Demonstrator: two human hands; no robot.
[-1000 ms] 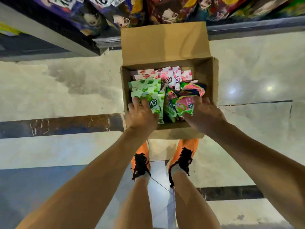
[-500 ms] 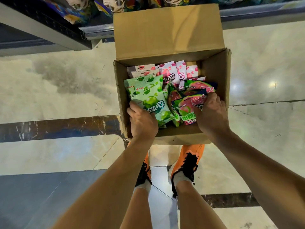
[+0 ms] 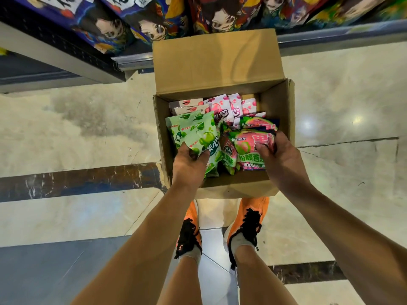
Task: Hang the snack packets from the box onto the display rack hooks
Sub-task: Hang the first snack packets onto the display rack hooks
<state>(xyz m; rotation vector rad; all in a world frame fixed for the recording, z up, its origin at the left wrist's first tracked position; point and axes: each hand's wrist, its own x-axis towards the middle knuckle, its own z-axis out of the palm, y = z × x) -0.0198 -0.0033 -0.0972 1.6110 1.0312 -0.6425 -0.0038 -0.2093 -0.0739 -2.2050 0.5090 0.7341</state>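
Head cam, looking pretty much straight down. Biggest thing in view is the floor point(image 3: 88, 133): glossy pale stone, with a dark stripe point(image 3: 77, 181) running in from the left up to the box, and light glare off to the right. Across the top sits the bottom of a shelf unit point(image 3: 66, 60) with cartoon-printed packs point(image 3: 154, 25) on it, and its metal lip passes right behind the box.

The cardboard box point(image 3: 220, 186) sits on the floor just ahead of my orange shoes point(image 3: 248, 219). Its back flap point(image 3: 215, 60) stands up toward the shelf, so that side is closed off. There's bare floor left and right of the box, more of it on the left.

Inside the box are the snack packets: white-and-pink ones point(image 3: 222, 106) along the back, green ones front left, pink-fruit ones front right, all close to the walls.

My left hand point(image 3: 187, 166) is curled round the lower corner of a green packet point(image 3: 202, 137), which tilts up out of the pile near the left wall. My right hand point(image 3: 282, 159) pinches the right edge of a pink-fruit packet point(image 3: 246, 146), knuckles close to the right wall. Both packets are over the box opening, touching their neighbours.
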